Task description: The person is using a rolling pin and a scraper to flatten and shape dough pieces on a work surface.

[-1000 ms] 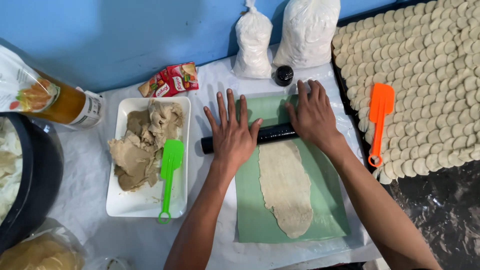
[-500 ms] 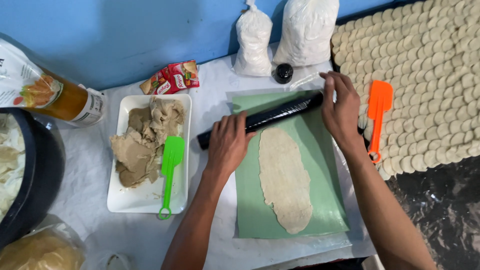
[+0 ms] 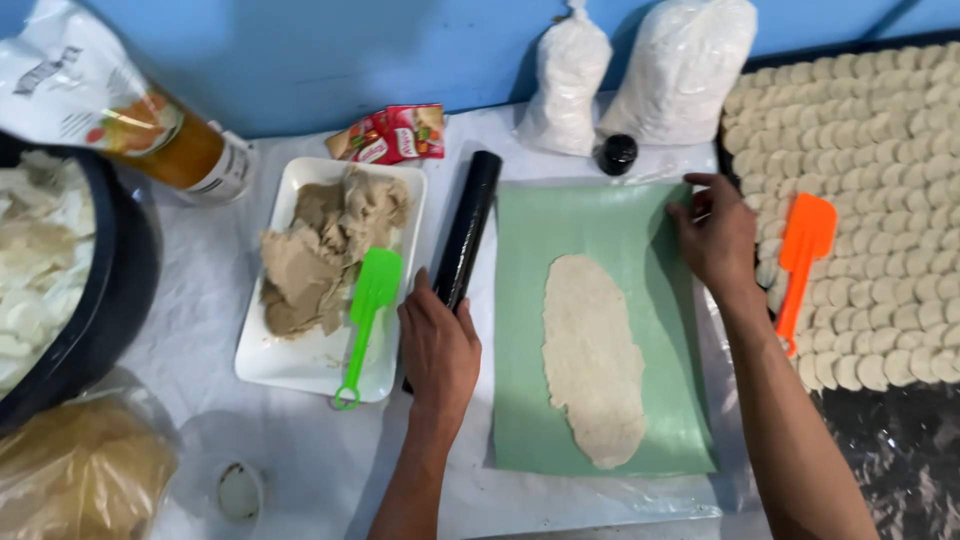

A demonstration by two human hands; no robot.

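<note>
My left hand [image 3: 438, 352] grips the lower end of the black roller [image 3: 462, 245], which lies between the white plate [image 3: 300, 365] and the green mat [image 3: 600, 330]. My right hand [image 3: 718, 240] rests open at the mat's upper right edge. The flattened dough [image 3: 592, 360] lies along the mat's middle. An orange spatula [image 3: 803, 255] sits just right.

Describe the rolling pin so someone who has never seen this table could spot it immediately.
Start at the pale green mat in the middle of the white-covered table, with flattened dough on it. Along the mat's left edge, between it and the white tray, lies the rolling pin, its near end under the left hand. It is the only long, glossy black cylinder there.
</note>
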